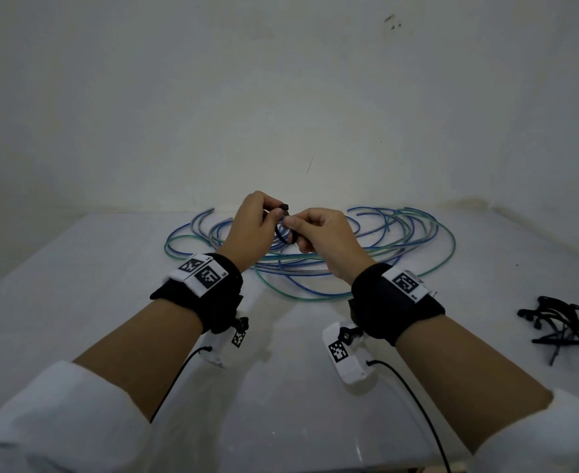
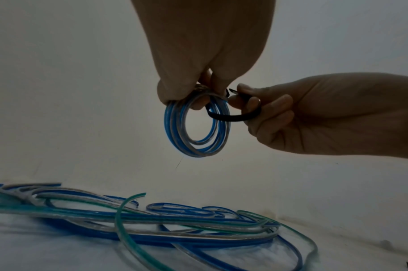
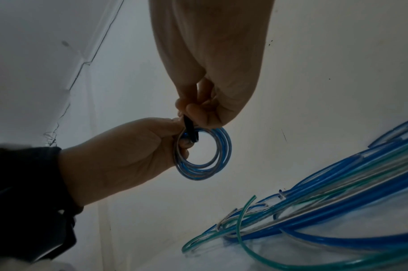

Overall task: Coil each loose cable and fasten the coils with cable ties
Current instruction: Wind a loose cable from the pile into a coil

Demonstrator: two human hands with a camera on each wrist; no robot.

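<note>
My left hand [image 1: 276, 213] holds a small blue and clear cable coil [image 2: 195, 146] up above the table, fingers pinching its top. A black cable tie [image 2: 233, 118] loops through the coil; its head [image 1: 284, 207] sits at my left fingertips. My right hand [image 1: 295, 227] pinches the tie's strap beside the coil. The right wrist view shows the coil [image 3: 221, 159] hanging below both hands with the tie [image 3: 190, 130] across its upper left. Loose blue and green cables [image 1: 383, 240] lie in a tangle on the table behind the hands.
A heap of spare black cable ties [image 1: 567, 326] lies at the table's right edge. The white table [image 1: 281, 387] meets a plain wall just behind the loose cables. Thin black wires run from both wrist cameras toward me.
</note>
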